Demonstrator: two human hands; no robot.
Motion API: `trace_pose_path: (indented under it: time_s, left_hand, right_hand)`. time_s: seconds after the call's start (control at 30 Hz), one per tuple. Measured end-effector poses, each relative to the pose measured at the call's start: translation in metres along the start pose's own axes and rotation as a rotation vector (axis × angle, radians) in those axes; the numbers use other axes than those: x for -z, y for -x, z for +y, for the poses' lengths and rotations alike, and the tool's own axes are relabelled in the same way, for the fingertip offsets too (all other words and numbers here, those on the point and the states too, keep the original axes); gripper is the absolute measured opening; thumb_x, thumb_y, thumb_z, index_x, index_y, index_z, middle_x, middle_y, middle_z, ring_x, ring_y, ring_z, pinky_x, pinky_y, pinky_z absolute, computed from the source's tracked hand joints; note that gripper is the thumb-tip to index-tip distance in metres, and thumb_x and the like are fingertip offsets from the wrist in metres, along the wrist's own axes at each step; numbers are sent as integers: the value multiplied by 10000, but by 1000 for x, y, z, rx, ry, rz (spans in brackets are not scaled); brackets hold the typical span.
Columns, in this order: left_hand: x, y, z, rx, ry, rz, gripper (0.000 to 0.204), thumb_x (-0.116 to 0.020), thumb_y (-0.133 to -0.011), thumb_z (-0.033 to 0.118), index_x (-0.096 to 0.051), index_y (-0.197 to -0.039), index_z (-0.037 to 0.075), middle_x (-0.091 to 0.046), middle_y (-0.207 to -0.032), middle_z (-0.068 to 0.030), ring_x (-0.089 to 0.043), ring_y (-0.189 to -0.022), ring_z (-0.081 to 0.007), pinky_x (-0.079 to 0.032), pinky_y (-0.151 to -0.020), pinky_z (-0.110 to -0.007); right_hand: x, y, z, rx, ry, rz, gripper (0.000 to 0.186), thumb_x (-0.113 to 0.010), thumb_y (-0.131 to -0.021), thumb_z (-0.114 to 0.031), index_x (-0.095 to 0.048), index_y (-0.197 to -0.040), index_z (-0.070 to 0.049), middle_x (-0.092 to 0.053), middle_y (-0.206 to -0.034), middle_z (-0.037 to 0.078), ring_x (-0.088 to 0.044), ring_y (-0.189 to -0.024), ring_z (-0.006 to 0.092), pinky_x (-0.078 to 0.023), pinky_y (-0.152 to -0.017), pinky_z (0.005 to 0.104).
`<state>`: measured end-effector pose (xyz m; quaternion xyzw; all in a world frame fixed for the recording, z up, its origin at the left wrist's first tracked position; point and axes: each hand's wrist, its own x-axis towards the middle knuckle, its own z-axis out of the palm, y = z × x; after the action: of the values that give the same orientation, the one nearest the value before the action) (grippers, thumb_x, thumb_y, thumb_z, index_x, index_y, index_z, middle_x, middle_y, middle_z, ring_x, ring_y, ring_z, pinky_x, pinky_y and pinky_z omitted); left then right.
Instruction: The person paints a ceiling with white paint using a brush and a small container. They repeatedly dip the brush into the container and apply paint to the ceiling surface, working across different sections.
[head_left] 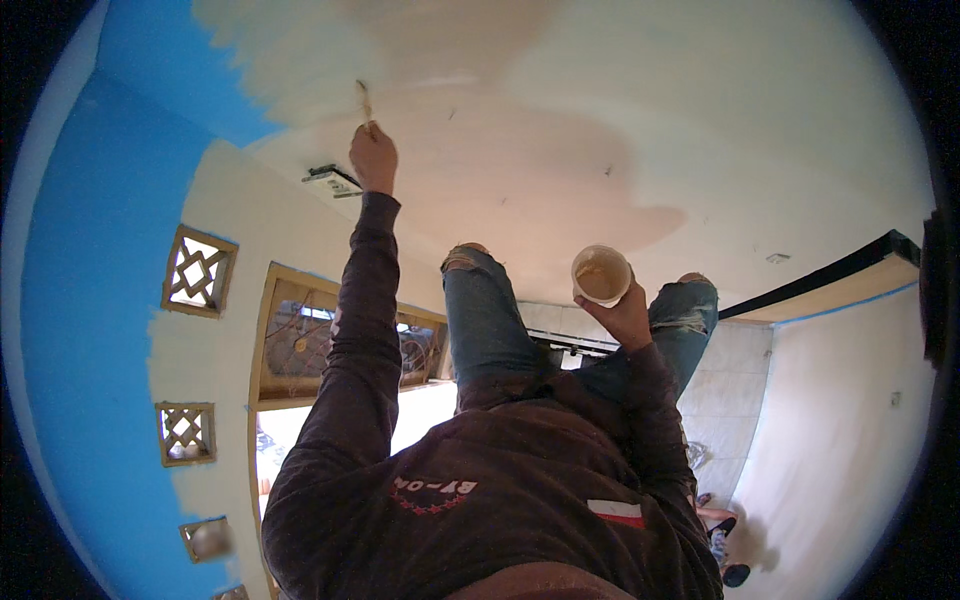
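My left hand (373, 160) is raised on a stretched arm, its fingers closed round a slim paintbrush (365, 102). The brush points away from me over the cream-painted wall surface (450, 150); whether its bristles touch that surface, I cannot tell. Close to my right knee, my right hand (627, 318) grips a white plastic cup (601, 276) from below and the side. Tan paint coats the inside of the cup, whose mouth faces up toward me. My knees, in torn jeans (487, 310), are bent apart on either side.
Bright blue paint (100, 250) covers the far left, meeting cream in a ragged edge. A switch-like fitting (333, 181) sits near my left wrist. Lattice vents (200, 271) and a framed window (300, 345) line the left. A black-edged ledge (840, 275) juts out right; another person (722, 535) is low right.
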<state>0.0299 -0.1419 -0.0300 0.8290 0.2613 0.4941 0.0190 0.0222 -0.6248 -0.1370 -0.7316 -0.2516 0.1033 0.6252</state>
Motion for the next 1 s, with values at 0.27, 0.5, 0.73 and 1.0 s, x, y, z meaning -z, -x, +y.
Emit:
trace_pose_path:
  time_s: [0.27,0.5,0.73,1.0]
  left_hand:
    - [24,29,157,-2,293,-230,261,-540,-996,218,-587,-893,-17,-620,-715,-259,-624,-671,-458,-475,-567,-486]
    - [51,30,185,-182,573,-565,257,-589,-992,276,-671,-1034,36,-573,-666,-209,-577,-579,-367,-446,-544,-410]
    - [22,-12,159,-93,486,-479,297,-583,-998,310,-714,-998,44,-586,-632,-174,-542,-531,-308,-435,-541,-394]
    - [15,32,89,11,334,27,285,-549,-1011,265,-710,-1013,30,-657,-741,-182,-615,-625,-311,-469,-594,-397]
  right_hand:
    - [1,1,3,-5,50,-24,797,-910,-698,-264,-489,-1318,6,-672,-1185,189,-665,-1129,296,-547,-946,408]
    - [3,3,8,-33,59,-13,791,-907,-702,-269,-488,-1314,7,-669,-1192,181,-659,-1138,285,-538,-960,403]
    - [4,3,6,0,38,-21,771,-906,-708,-274,-500,-1305,-2,-672,-1191,168,-660,-1137,281,-535,-962,398]
    - [9,1,-6,-20,-5,-12,747,-905,-715,-259,-513,-1306,-26,-653,-1223,164,-638,-1167,267,-520,-981,394]
